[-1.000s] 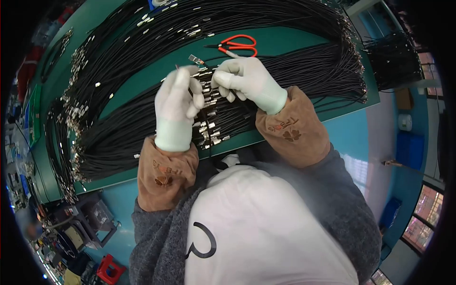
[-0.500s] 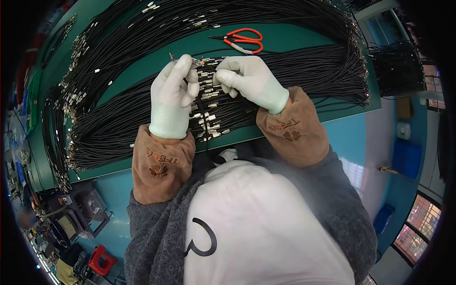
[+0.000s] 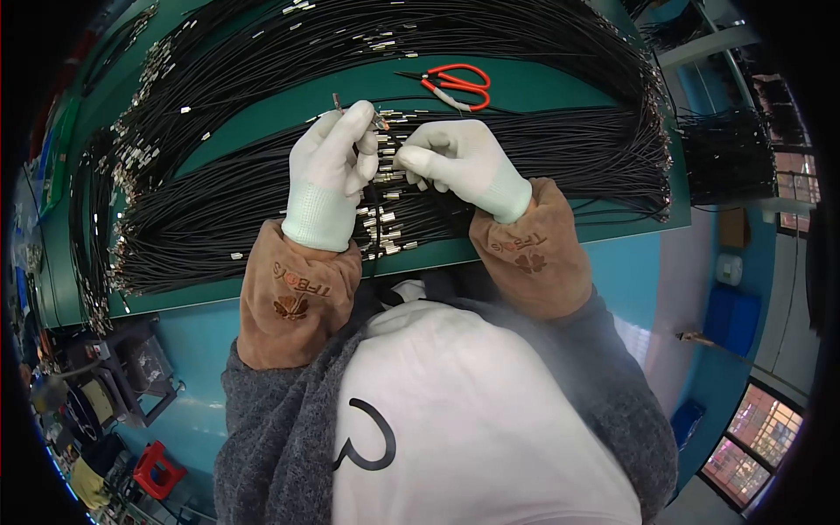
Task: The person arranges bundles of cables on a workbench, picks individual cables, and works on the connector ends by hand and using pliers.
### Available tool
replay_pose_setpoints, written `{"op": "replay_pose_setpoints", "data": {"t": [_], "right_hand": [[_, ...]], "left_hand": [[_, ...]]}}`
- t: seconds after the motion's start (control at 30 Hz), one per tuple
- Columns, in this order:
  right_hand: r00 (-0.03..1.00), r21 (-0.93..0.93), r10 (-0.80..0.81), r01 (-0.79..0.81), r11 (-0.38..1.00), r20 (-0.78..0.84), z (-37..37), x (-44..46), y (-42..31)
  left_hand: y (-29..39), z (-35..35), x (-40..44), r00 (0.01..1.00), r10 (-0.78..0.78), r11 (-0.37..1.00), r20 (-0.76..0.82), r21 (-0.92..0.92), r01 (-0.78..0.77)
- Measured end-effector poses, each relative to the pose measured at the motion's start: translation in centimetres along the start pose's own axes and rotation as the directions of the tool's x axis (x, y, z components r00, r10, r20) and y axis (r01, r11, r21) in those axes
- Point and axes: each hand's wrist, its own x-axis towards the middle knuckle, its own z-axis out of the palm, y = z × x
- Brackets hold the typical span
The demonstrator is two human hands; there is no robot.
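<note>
My left hand, in a white glove, is closed over the middle of a bundle of black cables. Small metal-ended pieces stick out at its fingertips; their exact shape is too small to tell. Just to the right, my right hand, also gloved, has thumb and forefinger pinched together. Whatever lies between those fingers is too small to make out. Silvery connectors lie in a column on the cables beneath and between both hands.
Red-handled scissors lie on the green table beyond my hands. Another cable bundle curves across the far side. Black cables hang at the right. A red stool stands at the lower left.
My left hand has turned slightly, and the metal-ended pieces now show above its fingertips. My right hand keeps its pinch. The camera view has shifted a little.
</note>
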Motion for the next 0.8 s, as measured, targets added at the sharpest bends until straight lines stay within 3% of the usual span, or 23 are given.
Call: {"op": "replay_pose_setpoints", "data": {"t": [0.33, 0.43, 0.5, 0.53, 0.6, 0.63, 0.67, 0.7, 0.73, 0.77, 0.8], "right_hand": [[1.000, 0.058, -0.003, 0.003, 0.998, 0.007, -0.1, 0.0, -0.4], [0.988, -0.025, -0.153, 0.153, 0.988, -0.011, -0.3, 0.2, 0.8], [0.998, 0.024, -0.061, 0.062, 0.998, -0.034, -0.8, -0.4, -0.4], [0.992, 0.023, -0.114, 0.115, 0.993, -0.061, -1.9, -0.3, -0.9], [0.836, -0.192, -0.503, 0.468, 0.863, -0.221, -4.0, -1.2, -0.9], [0.855, -0.242, -0.402, 0.335, 0.910, -0.328, -6.3, -3.3, -3.7], [0.845, -0.157, -0.204, 0.144, 0.977, -0.494, -8.8, -5.6, -6.5], [0.769, 0.010, -0.152, 0.201, 0.979, -0.620, -11.8, -7.6, -7.9], [0.678, 0.109, -0.170, 0.349, 0.931, -0.715, -15.3, -9.2, -8.7], [0.452, 0.160, -0.017, 0.349, 0.924, -0.892, -17.6, -10.4, -11.2], [0.494, 0.188, -0.138, 0.552, 0.812, -0.858, -21.8, -11.8, -10.7]], "left_hand": [[0.2, -0.1, -0.4, 1.000, -0.016, 1.000, 0.001, 0.009, 0.016], [-0.6, -0.1, -0.6, 0.998, 0.035, 0.998, 0.045, 0.059, -0.037], [-0.3, 0.2, -0.2, 0.995, 0.054, 0.995, 0.090, 0.083, -0.061], [0.7, 0.1, -0.3, 0.988, 0.088, 0.989, 0.128, 0.107, -0.102], [2.5, -1.8, -1.0, 0.994, 0.074, 0.953, 0.082, 0.288, -0.095], [5.2, -2.3, -2.0, 0.989, 0.130, 0.935, 0.065, 0.323, -0.144], [8.2, -2.9, -2.8, 0.983, 0.185, 0.888, -0.009, 0.430, -0.164], [10.1, -4.7, -2.7, 0.921, 0.389, 0.817, -0.012, 0.466, -0.339], [13.2, -7.1, -2.9, 0.878, 0.471, 0.725, -0.088, 0.605, -0.328], [15.9, -8.3, -3.8, 0.786, 0.603, 0.659, -0.137, 0.640, -0.394], [18.7, -10.3, -4.4, 0.758, 0.635, 0.690, -0.151, 0.552, -0.468]]}}
